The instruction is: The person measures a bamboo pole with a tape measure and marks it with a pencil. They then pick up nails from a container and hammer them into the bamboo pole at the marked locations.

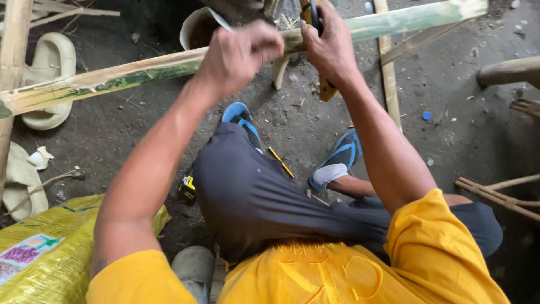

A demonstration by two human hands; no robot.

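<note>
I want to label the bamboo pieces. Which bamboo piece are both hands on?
The long greenish bamboo pole crossing the view, gripped by left hand and right hand. The thin split strip lies untouched on the ground.

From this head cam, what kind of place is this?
Probably an informal bamboo workshop on a dirt floor. Both hands, left and right, grip a long bamboo pole; split bamboo strips and scraps lie around, with a yellow sack alongside.

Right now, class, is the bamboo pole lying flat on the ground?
No: both the left hand and the right hand grip the bamboo pole above the ground.
</note>
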